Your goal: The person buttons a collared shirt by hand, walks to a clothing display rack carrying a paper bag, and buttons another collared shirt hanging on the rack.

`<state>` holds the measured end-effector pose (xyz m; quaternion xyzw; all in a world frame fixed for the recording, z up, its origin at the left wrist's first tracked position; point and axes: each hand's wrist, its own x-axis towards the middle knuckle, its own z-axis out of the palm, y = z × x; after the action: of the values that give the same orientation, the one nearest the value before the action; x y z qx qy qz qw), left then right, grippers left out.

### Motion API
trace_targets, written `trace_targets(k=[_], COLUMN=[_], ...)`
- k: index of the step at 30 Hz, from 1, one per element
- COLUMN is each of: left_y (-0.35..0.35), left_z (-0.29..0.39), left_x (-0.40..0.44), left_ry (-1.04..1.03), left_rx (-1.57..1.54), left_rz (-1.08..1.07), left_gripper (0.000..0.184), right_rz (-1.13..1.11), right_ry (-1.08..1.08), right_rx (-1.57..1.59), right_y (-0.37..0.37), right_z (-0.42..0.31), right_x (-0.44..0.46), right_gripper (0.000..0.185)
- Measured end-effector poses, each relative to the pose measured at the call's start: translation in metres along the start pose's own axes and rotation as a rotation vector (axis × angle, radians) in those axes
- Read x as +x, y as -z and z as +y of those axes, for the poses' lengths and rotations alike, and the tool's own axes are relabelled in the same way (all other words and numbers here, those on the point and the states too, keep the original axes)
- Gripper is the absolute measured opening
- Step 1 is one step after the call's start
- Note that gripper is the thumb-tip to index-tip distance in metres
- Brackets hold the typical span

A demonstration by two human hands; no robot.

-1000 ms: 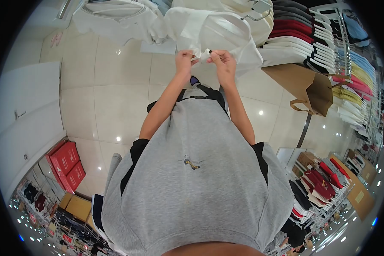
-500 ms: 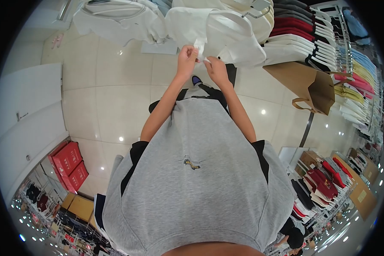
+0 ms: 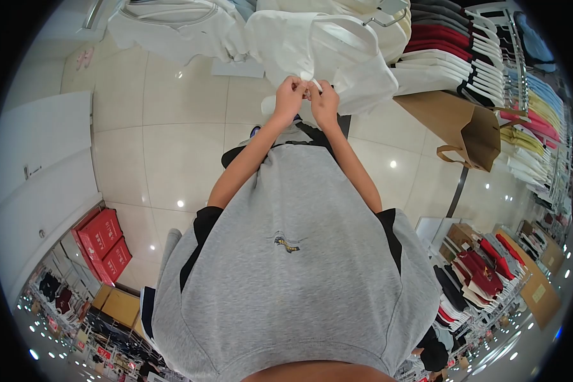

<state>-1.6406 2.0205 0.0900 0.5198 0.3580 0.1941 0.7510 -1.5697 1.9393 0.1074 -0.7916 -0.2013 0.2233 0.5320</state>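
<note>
A white garment (image 3: 356, 63) hangs from a metal hook at the top centre. Its lower edge comes down to my two hands, which meet close together. My left hand (image 3: 290, 97) is closed with its fingertips pinching the white cloth. Beside it my right hand (image 3: 324, 102) is closed too, pinching the same cloth from the right. The fingertips nearly touch, and the small part between them is mostly hidden. A white piece of cloth (image 3: 268, 105) shows to the left of my left hand.
Left of the garment hang more white clothes (image 3: 178, 32). Clothes on white hangers (image 3: 449, 57) fill a rack at the upper right, above a brown paper bag (image 3: 452, 124). Red boxes (image 3: 103, 245) stand at the lower left. Part of a person (image 3: 434, 353) shows at the lower right.
My hands have come closer together at the garment's edge. My left hand has moved slightly down and right. A white piece of cloth now shows left of it. One foot has shifted left.
</note>
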Motion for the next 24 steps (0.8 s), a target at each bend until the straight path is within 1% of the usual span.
trace_targets(k=[1, 3, 4, 5, 6, 7, 8, 9, 11, 12, 14, 15, 17, 18, 20, 23, 24], left_y=[0.002, 0.007, 0.007, 0.007, 0.006, 0.015, 0.032, 0.045, 0.058, 0.062, 0.061, 0.059, 0.056, 0.054, 0.042, 0.042, 0.043], left_z=[-0.006, -0.015, -0.015, -0.015, -0.014, -0.022, -0.033, -0.039, -0.028, -0.022, -0.009, -0.006, -0.007, -0.008, 0.009, 0.024, 0.027], left_x=[0.003, 0.009, 0.01, 0.01, 0.009, 0.014, 0.024, 0.031, 0.03, 0.026, 0.017, 0.016, 0.017, 0.017, 0.012, 0.007, 0.008], left_ry=[0.072, 0.22, 0.198, 0.177, 0.156, 0.189, 0.221, 0.251, 0.196, 0.171, 0.143, 0.127, 0.064, 0.032, 0.049, 0.067, 0.071], left_rx=[-0.121, -0.362, -0.294, -0.227, -0.159, -0.121, -0.083, -0.044, -0.209, -0.29, -0.327, -0.348, -0.245, -0.195, -0.162, -0.135, -0.131], left_rz=[-0.022, -0.066, -0.028, 0.009, 0.047, 0.147, 0.248, 0.345, 0.343, 0.344, 0.252, 0.204, 0.009, -0.09, -0.145, -0.253, -0.293], left_gripper=[0.014, 0.011, 0.01, 0.01, 0.009, 0.009, 0.009, 0.009, 0.009, 0.009, 0.01, 0.011, 0.01, 0.01, 0.012, 0.014, 0.015], right_rz=[0.004, -0.09, -0.138, -0.176, -0.215, -0.256, -0.366, -0.366, -0.355, -0.297, -0.172, -0.255, -0.413, -0.376, -0.298, -0.225, -0.232], right_ry=[-0.02, -0.223, -0.322, -0.379, -0.437, -0.495, -0.432, -0.356, -0.206, -0.046, 0.273, 0.153, -0.093, 0.114, 0.53, 0.524, 0.508], right_rx=[0.061, 0.392, 0.557, 0.654, 0.75, 0.845, 0.878, 0.684, 0.297, 0.105, -0.273, -0.182, -0.002, -0.132, -0.386, -0.408, -0.416], right_y=[-0.003, -0.003, -0.001, 0.003, 0.01, 0.016, 0.022, 0.026, 0.037, 0.04, 0.04, 0.037, 0.031, 0.026, 0.009, -0.002, -0.002], right_z=[0.005, 0.012, 0.012, 0.013, -0.006, -0.016, -0.005, -0.008, -0.017, -0.007, 0.015, 0.011, 0.003, 0.015, 0.051, 0.041, 0.033], right_x=[0.002, 0.009, 0.012, 0.012, 0.009, 0.008, 0.01, 0.011, 0.01, 0.012, 0.017, 0.016, 0.009, 0.013, 0.023, 0.025, 0.027], right_gripper=[0.023, 0.022, 0.022, 0.02, 0.018, 0.017, 0.021, 0.023, 0.029, 0.034, 0.045, 0.047, 0.053, 0.054, 0.057, 0.052, 0.047])
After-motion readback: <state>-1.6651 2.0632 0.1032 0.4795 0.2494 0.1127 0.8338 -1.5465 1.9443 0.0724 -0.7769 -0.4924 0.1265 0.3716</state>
